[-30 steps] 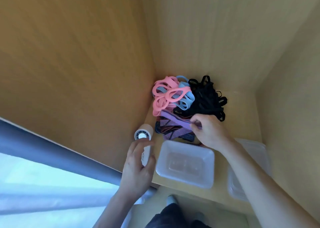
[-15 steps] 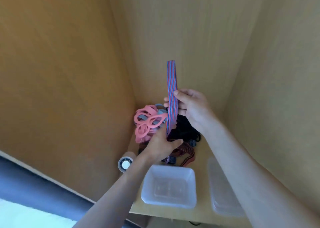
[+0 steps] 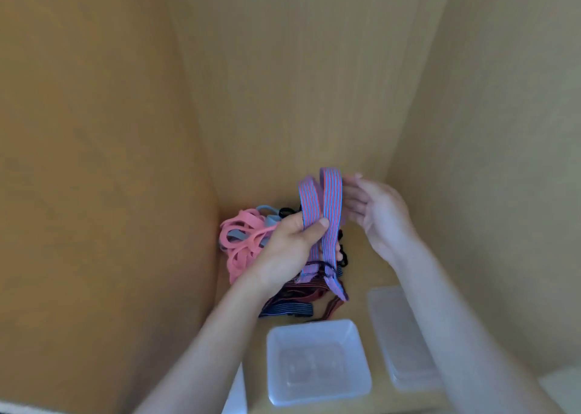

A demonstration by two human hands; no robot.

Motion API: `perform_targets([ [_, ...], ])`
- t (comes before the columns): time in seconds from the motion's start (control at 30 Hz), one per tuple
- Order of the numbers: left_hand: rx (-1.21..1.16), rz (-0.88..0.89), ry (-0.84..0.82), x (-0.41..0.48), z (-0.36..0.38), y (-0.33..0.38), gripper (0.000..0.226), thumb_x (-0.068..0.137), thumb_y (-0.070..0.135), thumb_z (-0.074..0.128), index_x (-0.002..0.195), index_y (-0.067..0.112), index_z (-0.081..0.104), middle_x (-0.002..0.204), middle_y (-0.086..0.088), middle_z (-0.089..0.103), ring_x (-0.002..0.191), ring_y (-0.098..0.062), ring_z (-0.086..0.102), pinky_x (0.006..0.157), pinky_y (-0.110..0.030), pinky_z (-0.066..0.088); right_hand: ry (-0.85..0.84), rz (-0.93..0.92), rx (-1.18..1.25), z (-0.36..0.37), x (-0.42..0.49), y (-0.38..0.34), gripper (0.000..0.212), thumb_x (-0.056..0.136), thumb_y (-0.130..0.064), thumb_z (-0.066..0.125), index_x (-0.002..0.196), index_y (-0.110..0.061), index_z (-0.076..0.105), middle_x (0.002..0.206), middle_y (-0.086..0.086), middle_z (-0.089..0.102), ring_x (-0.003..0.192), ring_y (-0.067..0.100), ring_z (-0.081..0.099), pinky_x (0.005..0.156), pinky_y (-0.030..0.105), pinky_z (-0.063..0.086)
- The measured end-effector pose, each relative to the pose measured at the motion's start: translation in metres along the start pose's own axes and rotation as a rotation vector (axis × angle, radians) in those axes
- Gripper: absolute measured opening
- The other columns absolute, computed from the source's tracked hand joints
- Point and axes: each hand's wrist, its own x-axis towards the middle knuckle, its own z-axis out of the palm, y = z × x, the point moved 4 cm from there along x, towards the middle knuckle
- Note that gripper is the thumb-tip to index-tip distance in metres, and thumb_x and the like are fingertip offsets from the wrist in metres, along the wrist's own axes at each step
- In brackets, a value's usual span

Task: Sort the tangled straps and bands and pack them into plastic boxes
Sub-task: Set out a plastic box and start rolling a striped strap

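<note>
My left hand (image 3: 290, 250) grips a striped purple-and-red strap (image 3: 330, 206), folded into a loop that stands up above the pile. My right hand (image 3: 374, 215) is beside the loop with fingers straight, touching its right side. Behind and below lie pink bands (image 3: 242, 240), a light blue band (image 3: 267, 212), black straps (image 3: 284, 211) mostly hidden by my hands, and dark striped straps (image 3: 289, 308) on the shelf. An empty clear plastic box (image 3: 317, 361) stands in front of the pile.
A clear plastic lid or second box (image 3: 399, 335) lies right of the open box. Wooden walls close in on the left, back and right. The shelf's front edge (image 3: 345, 409) runs just below the boxes.
The strap, held stretched upright before, is now folded into a loop in my left hand. My right hand has let go and lies open beside it. The view has shifted lower.
</note>
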Motion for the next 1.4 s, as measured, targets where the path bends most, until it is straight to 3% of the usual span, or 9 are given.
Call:
perform_targets([
  [0.17,-0.320,-0.029,0.096,0.006,0.005,0.019,0.019,0.105,0.009,0.043,0.114,-0.004,0.055,0.080,-0.018,0.062,0.068,-0.027,0.063,0.069,-0.036,0.058,-0.053,0.027,-0.013,-0.009,-0.035,0.035,0.029,0.096,-0.020,0.054,0.080,-0.016,0.078,0.079,0.004,0.076,0.067,0.013,0.071,0.062,0.022,0.053],
  [0.33,-0.477,-0.188,0.082,0.008,0.011,0.011,0.028,0.107,0.017,0.037,0.109,-0.001,0.058,0.086,-0.015,0.067,0.080,-0.029,0.065,0.069,-0.039,0.058,-0.228,0.079,-0.201,-0.015,-0.061,0.054,0.015,0.092,-0.021,0.059,0.101,-0.012,0.067,0.095,0.006,0.075,0.084,0.019,0.074,0.077,0.029,0.056],
  [0.57,-0.717,-0.189,0.130,0.026,0.026,0.014,0.040,0.101,0.017,0.032,0.105,-0.010,0.062,0.094,-0.024,0.073,0.089,-0.034,0.072,0.090,-0.042,0.055,-0.297,0.052,-0.232,-0.025,-0.055,0.033,0.029,0.105,-0.003,0.042,0.098,-0.009,0.069,0.088,0.010,0.073,0.074,0.020,0.070,0.060,0.030,0.056],
  [0.73,-0.712,-0.153,0.180,0.034,0.034,0.017,0.047,0.097,0.019,0.026,0.113,-0.009,0.060,0.104,-0.026,0.073,0.094,-0.035,0.072,0.095,-0.043,0.052,-0.293,0.077,-0.232,-0.028,-0.050,0.029,0.033,0.105,-0.006,0.043,0.085,-0.009,0.069,0.075,0.011,0.067,0.067,0.020,0.057,0.057,0.023,0.046],
  [0.93,-0.664,-0.175,0.290,0.043,0.037,0.009,0.044,0.099,0.022,0.021,0.116,0.001,0.055,0.099,-0.019,0.075,0.090,-0.029,0.071,0.080,-0.039,0.049,-0.388,0.236,-0.013,-0.023,-0.052,0.025,0.024,0.104,-0.011,0.047,0.101,-0.004,0.070,0.091,0.016,0.074,0.078,0.028,0.071,0.066,0.034,0.057],
  [1.1,-0.372,-0.298,0.221,0.042,0.032,0.002,0.068,0.104,0.047,0.022,0.127,-0.004,0.059,0.113,-0.027,0.069,0.095,-0.036,0.068,0.075,-0.039,0.054,-0.399,0.232,0.089,-0.020,-0.050,0.011,0.020,0.090,-0.017,0.058,0.098,-0.002,0.069,0.085,0.016,0.067,0.071,0.028,0.060,0.050,0.025,0.049],
  [1.2,0.119,-0.282,0.315,0.028,0.014,0.004,0.054,0.101,0.043,0.032,0.100,0.006,0.071,0.091,-0.019,0.071,0.080,-0.033,0.064,0.075,-0.039,0.051,-0.371,0.199,0.129,-0.022,-0.043,-0.007,0.020,0.093,-0.017,0.056,0.098,-0.002,0.068,0.086,0.018,0.069,0.075,0.031,0.061,0.051,0.025,0.048],
  [1.3,0.646,0.093,0.579,0.012,0.000,0.018,0.013,0.084,0.014,0.052,0.086,0.016,0.065,0.081,-0.001,0.066,0.078,-0.033,0.058,0.077,-0.043,0.053,-0.348,0.164,0.131,-0.025,-0.035,-0.025,0.022,0.098,-0.014,0.054,0.086,-0.009,0.072,0.080,0.011,0.073,0.067,0.025,0.067,0.065,0.035,0.049],
  [1.4,0.846,0.468,0.449,-0.001,0.019,0.041,0.061,0.078,0.001,0.054,0.129,0.034,0.052,0.127,0.021,0.052,0.117,-0.004,0.051,0.098,-0.029,0.047,-0.358,0.169,0.111,-0.024,-0.030,-0.038,0.024,0.098,-0.016,0.056,0.082,-0.011,0.073,0.080,0.011,0.070,0.065,0.023,0.065,0.060,0.031,0.048],
])
